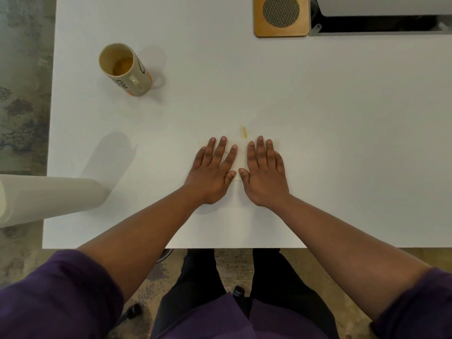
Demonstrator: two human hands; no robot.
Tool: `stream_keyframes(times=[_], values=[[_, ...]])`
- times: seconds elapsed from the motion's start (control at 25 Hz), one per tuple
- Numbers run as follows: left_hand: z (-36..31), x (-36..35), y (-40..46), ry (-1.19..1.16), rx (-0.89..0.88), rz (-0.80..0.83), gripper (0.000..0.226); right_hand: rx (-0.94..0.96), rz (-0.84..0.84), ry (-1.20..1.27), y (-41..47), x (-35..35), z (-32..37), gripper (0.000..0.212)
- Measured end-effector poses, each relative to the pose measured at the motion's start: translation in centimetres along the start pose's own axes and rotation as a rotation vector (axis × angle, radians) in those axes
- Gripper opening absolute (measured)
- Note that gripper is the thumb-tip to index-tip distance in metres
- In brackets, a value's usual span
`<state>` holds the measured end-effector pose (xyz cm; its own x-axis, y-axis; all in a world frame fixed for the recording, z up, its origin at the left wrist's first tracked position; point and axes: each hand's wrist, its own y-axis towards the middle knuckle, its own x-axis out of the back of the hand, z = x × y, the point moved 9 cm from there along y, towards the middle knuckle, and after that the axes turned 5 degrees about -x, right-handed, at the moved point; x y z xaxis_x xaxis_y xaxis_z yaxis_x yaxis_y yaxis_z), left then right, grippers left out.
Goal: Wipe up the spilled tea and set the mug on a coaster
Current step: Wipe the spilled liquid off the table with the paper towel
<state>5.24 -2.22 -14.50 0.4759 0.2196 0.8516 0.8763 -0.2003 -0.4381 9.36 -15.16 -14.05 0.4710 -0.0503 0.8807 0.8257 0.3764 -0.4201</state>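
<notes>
A white paper towel (241,155) lies flat on the white table (342,143), near its front middle. My left hand (214,172) and my right hand (264,172) press flat on it side by side, fingers spread. A thin yellow streak of tea (243,132) shows just beyond the towel's far edge. A beige mug (127,69) with dark lettering and orange marks stands at the far left, a little tea in its bottom. A square wooden coaster (281,17) with a round mesh centre sits at the far edge, right of middle.
A roll of paper towel (49,199) stands at the table's front left corner. A grey device with a dark slot (379,23) lies at the far right beside the coaster. Carpet shows past the left edge.
</notes>
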Motion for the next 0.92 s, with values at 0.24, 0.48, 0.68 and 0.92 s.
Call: stream_keyframes(times=[0.24, 0.48, 0.68, 0.92], values=[[1.7, 3.7, -1.1, -0.223, 0.081, -0.292, 0.065, -0.231, -0.156, 0.244, -1.6, 2.2, -0.3, 0.08], [4.1, 6.2, -2.2, -0.27, -0.006, -0.499, 0.037, -0.407, -0.181, 0.346, -2.1, 1.8, -0.5, 0.082], [4.4, 5.1, -1.3, -0.404, 0.035, -0.336, 0.044, -0.471, -0.146, 0.34, -1.8, 1.1, 0.5, 0.092], [4.5, 4.9, -1.6, -0.423, 0.062, -0.32, 0.044, -0.487, -0.175, 0.392, -1.4, 1.3, 1.2, 0.075]])
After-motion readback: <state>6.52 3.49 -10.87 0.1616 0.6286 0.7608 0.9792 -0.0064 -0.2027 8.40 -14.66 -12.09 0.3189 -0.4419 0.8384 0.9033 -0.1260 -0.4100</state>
